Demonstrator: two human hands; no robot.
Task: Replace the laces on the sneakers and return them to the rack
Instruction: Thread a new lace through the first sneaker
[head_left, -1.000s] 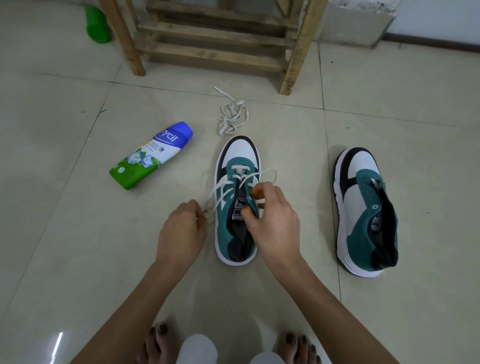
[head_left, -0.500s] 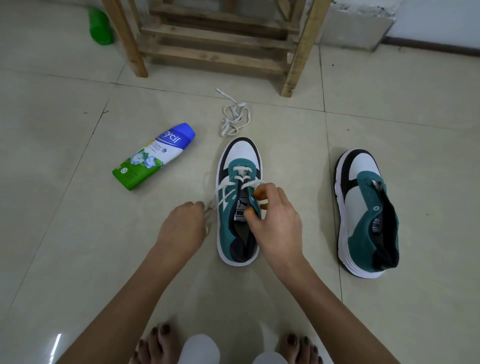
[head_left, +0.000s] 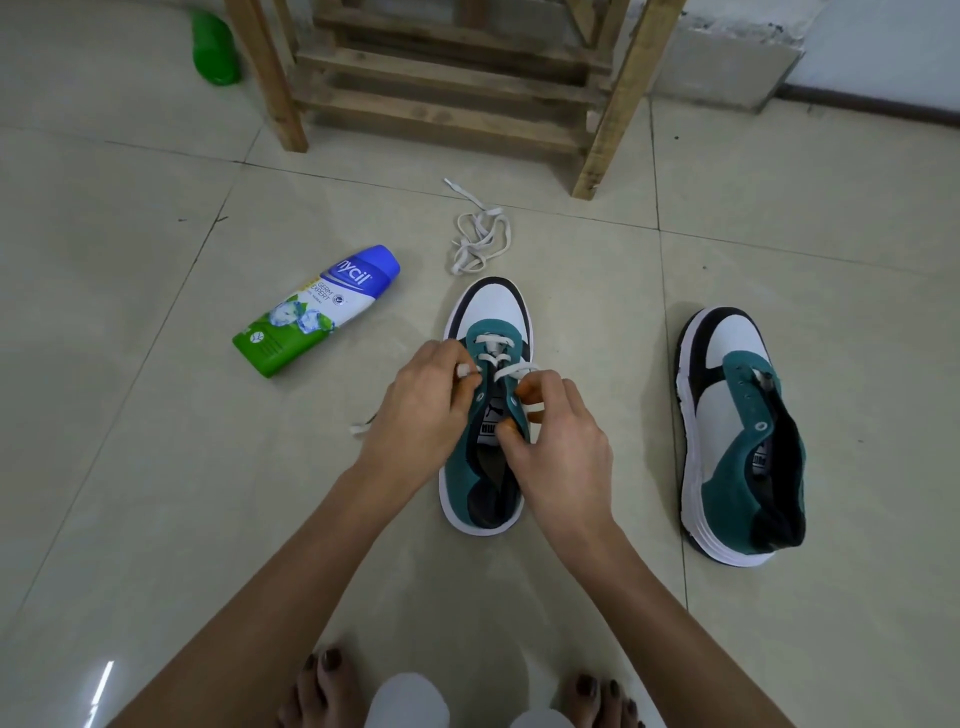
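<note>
Seen from the head, the left hand (head_left: 421, 410) has its fingers curled tight, pinching the white lace (head_left: 511, 370) at the left eyelets of the half-laced sneaker (head_left: 491, 312), which stands on the floor (head_left: 156, 467) before the wooden rack (head_left: 441, 67). The right hand (head_left: 561, 441) is curled too, fingertips at the right eyelets and seemingly nipping the same lace. The second sneaker (head_left: 737, 431) lies unlaced well to the right.
</note>
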